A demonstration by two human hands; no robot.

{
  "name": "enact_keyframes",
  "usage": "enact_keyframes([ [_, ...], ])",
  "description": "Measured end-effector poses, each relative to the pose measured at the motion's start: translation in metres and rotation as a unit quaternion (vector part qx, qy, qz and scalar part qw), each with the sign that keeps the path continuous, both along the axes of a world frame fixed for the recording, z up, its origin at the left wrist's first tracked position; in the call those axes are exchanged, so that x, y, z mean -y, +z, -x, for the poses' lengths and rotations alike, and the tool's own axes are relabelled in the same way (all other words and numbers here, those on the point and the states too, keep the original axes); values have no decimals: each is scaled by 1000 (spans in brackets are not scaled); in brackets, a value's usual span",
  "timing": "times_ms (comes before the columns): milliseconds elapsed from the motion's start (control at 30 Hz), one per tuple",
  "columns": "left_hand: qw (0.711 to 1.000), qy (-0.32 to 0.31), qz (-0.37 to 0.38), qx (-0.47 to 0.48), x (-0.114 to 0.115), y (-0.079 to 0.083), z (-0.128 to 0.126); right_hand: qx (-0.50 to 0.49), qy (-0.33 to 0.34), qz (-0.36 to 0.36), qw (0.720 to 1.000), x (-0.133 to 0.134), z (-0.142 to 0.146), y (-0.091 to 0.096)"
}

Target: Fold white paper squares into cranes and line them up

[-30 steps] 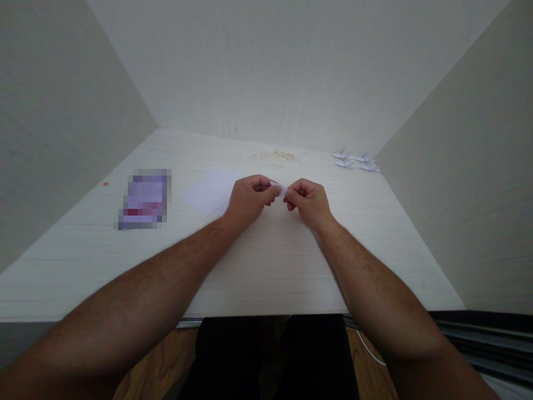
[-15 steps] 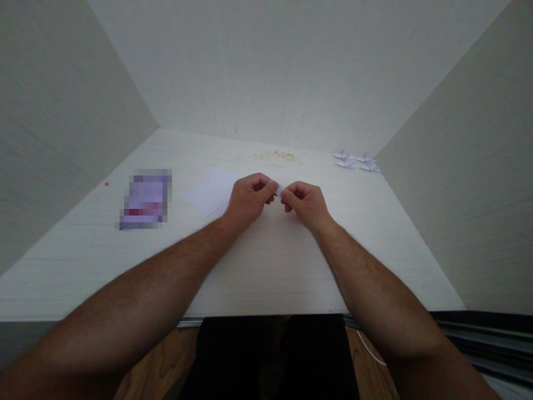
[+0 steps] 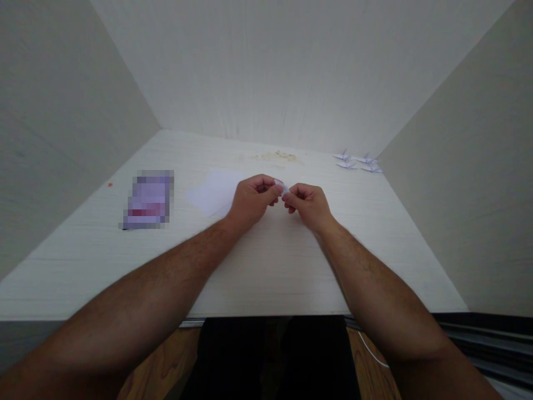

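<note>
Between my two hands is a small folded piece of white paper (image 3: 281,186), mostly covered by the fingers. My left hand (image 3: 255,197) is closed, pinching it from the left between thumb and forefinger. From the right, my right hand (image 3: 307,203) pinches its other side, also closed. Both hands are raised slightly above the white table, fingertips nearly meeting. Sheets of white paper (image 3: 214,191) lie flat just left of my left hand, partly behind it. Several folded paper cranes (image 3: 358,161) stand grouped at the back right.
A blurred purple rectangular item (image 3: 149,197) lies on the table (image 3: 266,278) at the left, with a tiny red scrap (image 3: 110,184) beyond it. Yellowish marks (image 3: 283,156) stain the back of the tabletop. Panels (image 3: 266,72) enclose the back and both sides.
A little more of the folded paper shows above my fingertips. Both hands keep their pinch and have barely shifted; the whole view has moved slightly.
</note>
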State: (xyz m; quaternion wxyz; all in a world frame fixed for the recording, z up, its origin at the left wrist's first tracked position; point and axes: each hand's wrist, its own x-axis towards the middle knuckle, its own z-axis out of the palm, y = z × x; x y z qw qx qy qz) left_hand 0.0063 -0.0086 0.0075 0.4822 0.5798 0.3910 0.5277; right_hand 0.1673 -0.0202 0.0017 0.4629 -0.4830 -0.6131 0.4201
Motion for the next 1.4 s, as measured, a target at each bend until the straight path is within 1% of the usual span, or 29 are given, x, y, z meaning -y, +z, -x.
enact_keyframes([
  [67, 1000, -3, 5, 7, -1, -1, 0, 9, -8, 7, 1000, -1, 1, -2],
  [100, 1000, 5, 6, 6, -1, -1, -1, 15, -18, -1, 1000, -1, 1, -4],
  [200, 999, 40, 9, 4, -2, -1, -1, 18, -61, -56, 996, -2, 3, -8],
  [267, 999, 43, 11, 2, -1, -1, -2, 14, -85, -83, 993, -1, 5, -9],
  [467, 1000, -21, 12, 14, 0, -3, -2, -17, -113, -85, 990, 0, 8, -8],
  [533, 999, -31, 22, 24, 0, -4, -2, -20, -123, -89, 988, -1, 8, -9],
  [633, 998, -34, 34, 26, -1, -4, -1, 3, -135, -109, 985, -1, 8, -11],
  [833, 999, -37, 29, 19, -1, -5, -1, 40, -139, -134, 980, 0, 8, -12],
  [967, 998, -47, 21, 28, -2, -8, 0, 44, -137, -148, 978, 0, 8, -11],
  [1167, 998, -51, 19, 44, -4, -12, -1, 38, -122, -135, 983, 2, 9, -8],
  [1400, 998, -48, 17, 35, -3, -12, 0, 62, -125, -143, 980, 2, 8, -6],
])
